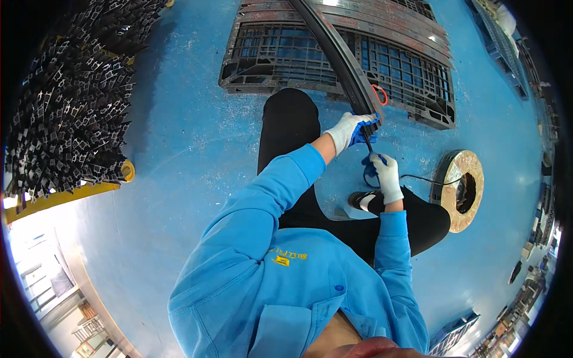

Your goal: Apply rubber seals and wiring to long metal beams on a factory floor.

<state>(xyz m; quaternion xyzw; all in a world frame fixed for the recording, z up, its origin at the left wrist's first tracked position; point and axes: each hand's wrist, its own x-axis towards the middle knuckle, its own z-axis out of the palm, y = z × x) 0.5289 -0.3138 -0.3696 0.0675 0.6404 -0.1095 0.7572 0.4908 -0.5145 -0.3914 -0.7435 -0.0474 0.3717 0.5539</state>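
A long black profile (341, 62) with lengthwise grooves slants from the far edge toward me, its near end at my hands. My left hand (351, 131), in a white glove with blue on its palm and fingers, is closed round that near end. Just below and to the right, my right hand (387, 174), gloved the same way, pinches a thin black strip (418, 177) close to the profile's end. The strip runs right to a round, tan-faced reel (473, 203) standing on the floor. The glove hides exactly how the strip meets the profile.
Grey grid pallets (286, 68) lie ahead under the profile, with more long bars (400, 37) across them. A red loop (382, 94) hangs beside the profile. At left, a dense stack of dark profiles (71, 113) rests on a yellow frame (89, 194). My bent legs flank the work.
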